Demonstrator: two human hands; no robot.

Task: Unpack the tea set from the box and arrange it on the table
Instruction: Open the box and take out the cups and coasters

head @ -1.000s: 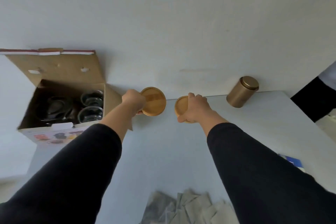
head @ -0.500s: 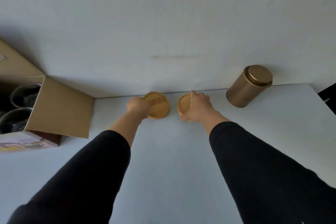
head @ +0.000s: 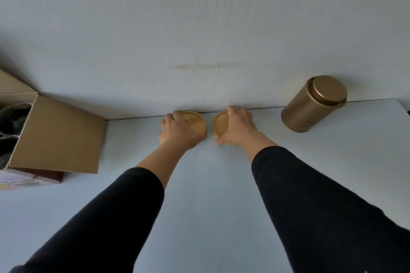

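From the head view, your left hand (head: 177, 131) grips one wooden coaster (head: 195, 122) and your right hand (head: 238, 129) grips the other coaster (head: 220, 124), both lying flat at the tabletop's (head: 210, 184) far edge. The box (head: 55, 137) sits at the left edge, the gold tin (head: 310, 106) near the far right corner.

The wall (head: 199, 29) closes the far edge of the bench (head: 210, 184) at 12 o'clock, and two wooden coasters, the left coaster (head: 195, 121) and the right coaster (head: 220, 123), lie just beside it under the hands, a narrow gap between them. At 9 o'clock the open box (head: 57, 137) blocks the left side. At 2 o'clock a gold tin (head: 310, 106) stands by the wall. Bare bench runs between tin and right coaster, between box and left coaster, and across the near half toward 6 o'clock.
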